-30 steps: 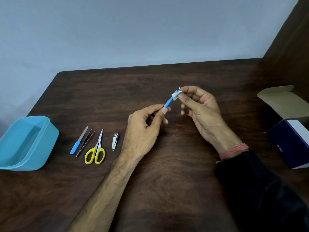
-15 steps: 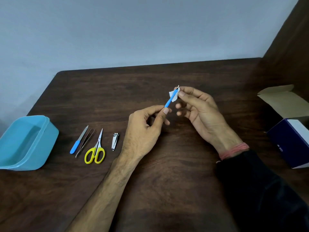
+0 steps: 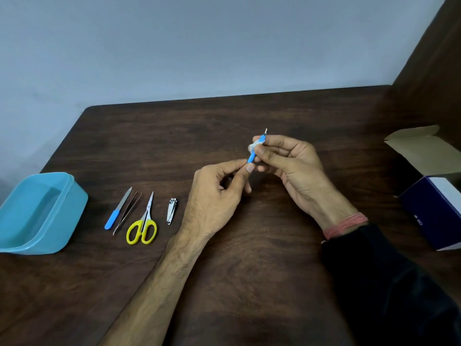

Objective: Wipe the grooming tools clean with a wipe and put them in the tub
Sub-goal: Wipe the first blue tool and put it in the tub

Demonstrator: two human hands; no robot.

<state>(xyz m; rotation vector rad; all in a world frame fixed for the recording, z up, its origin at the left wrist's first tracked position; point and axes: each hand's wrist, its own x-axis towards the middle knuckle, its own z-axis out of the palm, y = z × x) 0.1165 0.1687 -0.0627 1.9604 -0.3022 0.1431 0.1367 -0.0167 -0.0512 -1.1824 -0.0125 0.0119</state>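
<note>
Now the left grip [image 3: 219, 196] pinches the blue tool's [image 3: 252, 156] lower end; the right grip [image 3: 289, 166] squeezes the wipe [image 3: 253, 146] around its middle.

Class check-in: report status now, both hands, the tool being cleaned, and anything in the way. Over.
Left hand pinches blue-handled tool at its lower end. Right hand pinches wipe round its shaft. Tub at left, no tools inside. Nothing in the way.
</note>
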